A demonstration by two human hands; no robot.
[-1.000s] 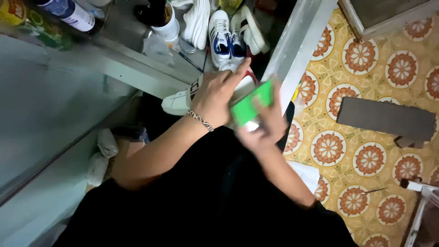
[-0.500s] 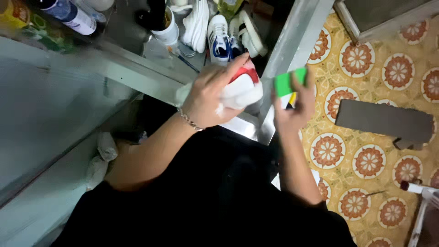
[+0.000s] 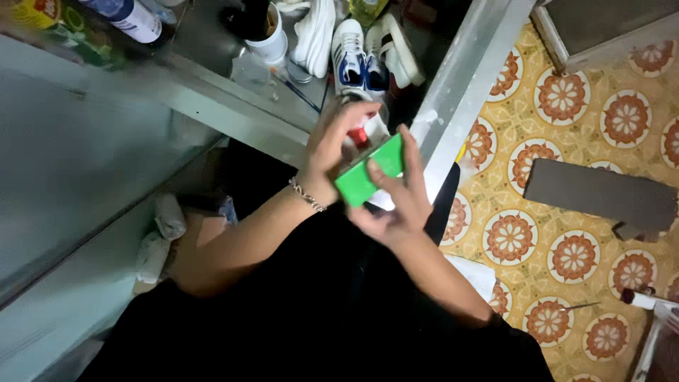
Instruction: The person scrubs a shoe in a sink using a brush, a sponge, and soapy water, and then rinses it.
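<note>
My right hand (image 3: 396,194) holds a flat green block (image 3: 369,171), like a sponge or eraser, pressed against a white shoe with red trim (image 3: 361,134). My left hand (image 3: 334,145), with a chain bracelet at the wrist, grips that shoe from the left and hides most of it. Both hands meet in front of my dark lap, just below the edge of a grey metal table (image 3: 212,106).
On the table stand more white sneakers (image 3: 353,49), a white cup (image 3: 269,42), a thin brush (image 3: 293,88) and bottles (image 3: 131,18). A patterned tile floor (image 3: 566,247) lies to the right with a dark grey slab (image 3: 601,194). Crumpled rags (image 3: 159,240) lie at the left.
My right hand with the green block was held apart to the right; it has come back left onto the shoe. The left hand has turned the shoe slightly.
</note>
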